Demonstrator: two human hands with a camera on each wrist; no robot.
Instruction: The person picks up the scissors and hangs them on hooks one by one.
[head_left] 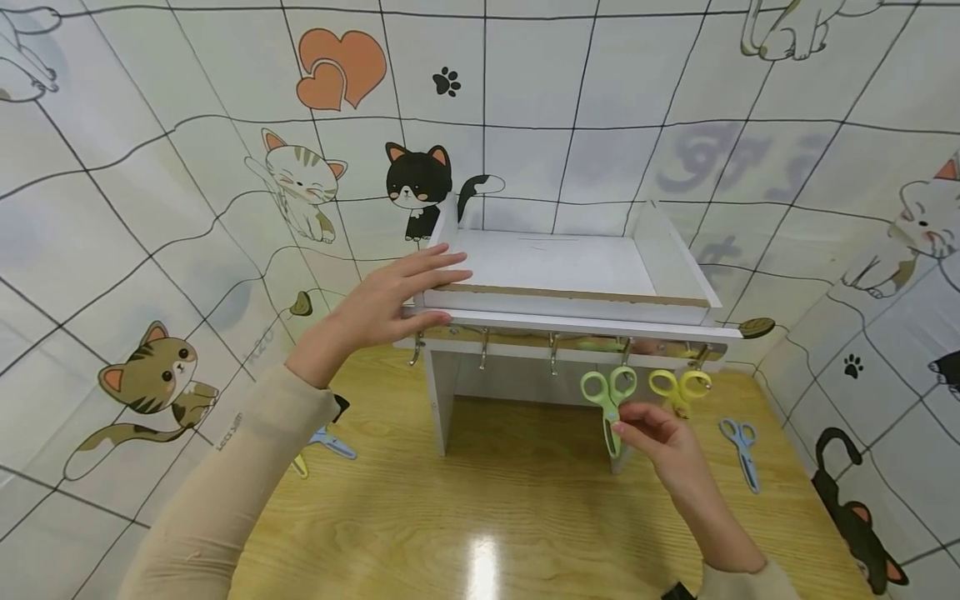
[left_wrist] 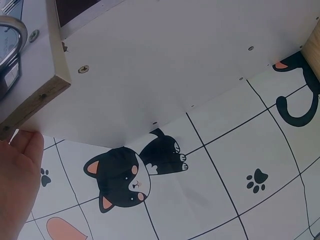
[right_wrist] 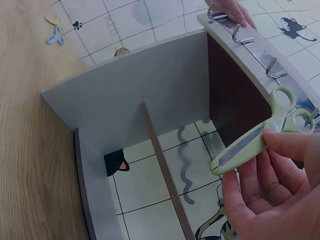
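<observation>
A small white shelf unit [head_left: 525, 304] carries a row of metal hooks along its front rail. My left hand [head_left: 382, 304] rests on its left front corner, fingers stretched over the top edge and thumb along the rail. Light green scissors [head_left: 611, 415], blades down, are pinched between the thumb and fingers of my right hand [head_left: 667, 442]. One of their finger loops is at a hook [right_wrist: 313, 116] near the right end; whether it bears their weight I cannot tell. Yellow scissors [head_left: 679, 388] hang at the rightmost hook, beside the green ones.
Blue scissors [head_left: 745, 452] lie on the wooden table [head_left: 480, 508] right of the shelf. More blue scissors [head_left: 334, 443] and a yellow pair [head_left: 301, 466], partly hidden by my left arm, lie on the left. A cat-print sheet [head_left: 562, 75] surrounds the table.
</observation>
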